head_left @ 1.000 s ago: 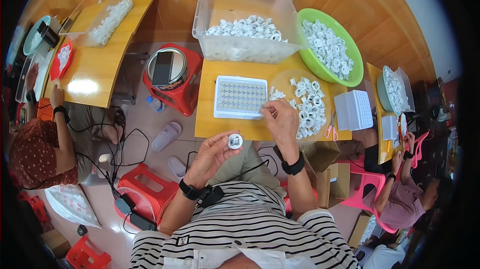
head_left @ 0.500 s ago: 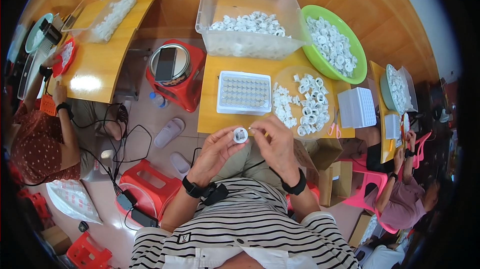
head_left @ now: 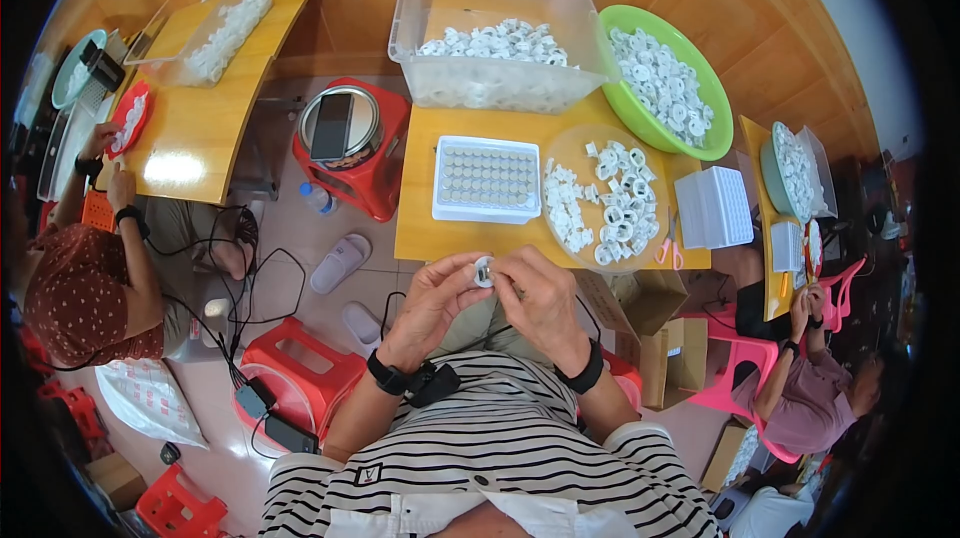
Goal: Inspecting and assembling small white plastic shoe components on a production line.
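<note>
In front of my waist, just off the table's near edge, my left hand (head_left: 440, 296) pinches a small round white plastic part (head_left: 482, 272) between thumb and fingers. The part is tilted, with its hollow side turned rightward. Closed in a pinch, my right hand (head_left: 542, 300) has its fingertips against the part's right side; whatever they hold is hidden. On the table ahead stand a white tray (head_left: 487, 180) with rows of round pieces and a clear round plate (head_left: 590, 144) bearing two heaps of white plastic parts.
A clear bin (head_left: 500, 88) and a green basin (head_left: 722, 133) hold many white parts. Right of the plate are scissors (head_left: 675, 254) and a pale plastic box (head_left: 712, 208). A phone (head_left: 331, 126) lies on a tin atop a red stool (head_left: 375, 183). Co-workers sit at both sides.
My right hand has moved left, bringing its pinched fingertips and a small white piece to the round part. My left hand has turned the part from facing up to more sideways.
</note>
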